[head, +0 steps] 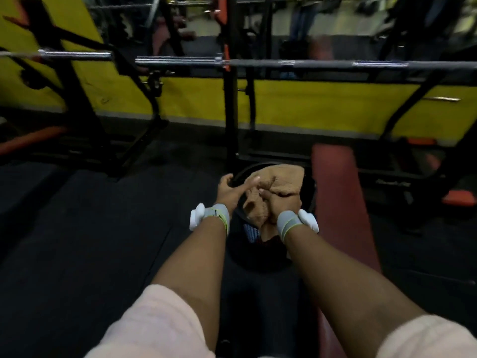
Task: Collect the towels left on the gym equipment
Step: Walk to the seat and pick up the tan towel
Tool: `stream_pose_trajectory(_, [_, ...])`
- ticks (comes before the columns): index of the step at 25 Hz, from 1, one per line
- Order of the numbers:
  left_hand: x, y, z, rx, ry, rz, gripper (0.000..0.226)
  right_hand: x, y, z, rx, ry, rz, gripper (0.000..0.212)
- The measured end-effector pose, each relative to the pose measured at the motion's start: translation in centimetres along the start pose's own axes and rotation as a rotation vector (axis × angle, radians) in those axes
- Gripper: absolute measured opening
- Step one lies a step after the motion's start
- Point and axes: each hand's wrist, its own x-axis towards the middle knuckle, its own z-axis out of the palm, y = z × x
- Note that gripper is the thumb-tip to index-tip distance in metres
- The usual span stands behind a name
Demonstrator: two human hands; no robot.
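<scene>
Brown towel (278,184) lies in a black bin (311,192); the right hand (280,200) grips it with curled fingers, the left hand (229,189) holds the bin's rim.

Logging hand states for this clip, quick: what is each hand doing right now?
Left hand: fingers curled over the black bin's rim, holding it.
Right hand: gripping the brown towel above the bin.
</scene>
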Motion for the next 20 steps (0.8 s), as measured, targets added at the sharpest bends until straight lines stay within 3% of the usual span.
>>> stream_pose_trajectory(2, [3.9, 0.1, 0.2, 0.009, -0.089, -0.060, 0.079, 2.1, -0.6, 0.9, 0.003, 0.114, 0.039, 0.079])
stream_pose_trajectory(8, [13.9, 0.6, 2.2, 0.160, -0.232, -0.128, 0.096, 10.2, -1.1, 3.6, -0.055, 0.222, 0.083, 0.073])
stream_pose_trajectory(12, [21.9, -0.4, 4.7, 0.172, -0.233, -0.173, 0.081, 16.8, -0.5, 5.7, -0.063, 0.230, 0.194, 0.067])
stream_pose_trajectory(18, [32.5, -7.4, 8.3, 0.274, -0.289, -0.252, 0.075, 27.6, 5.1, 8.7, 0.034, 0.230, 0.347, 0.064])
stream_pose_trajectory(20, [37.1, -13.1, 9.3, 0.330, -0.346, -0.304, 0.077, 32.4, 10.7, 10.3, 0.077, 0.218, 0.432, 0.070])
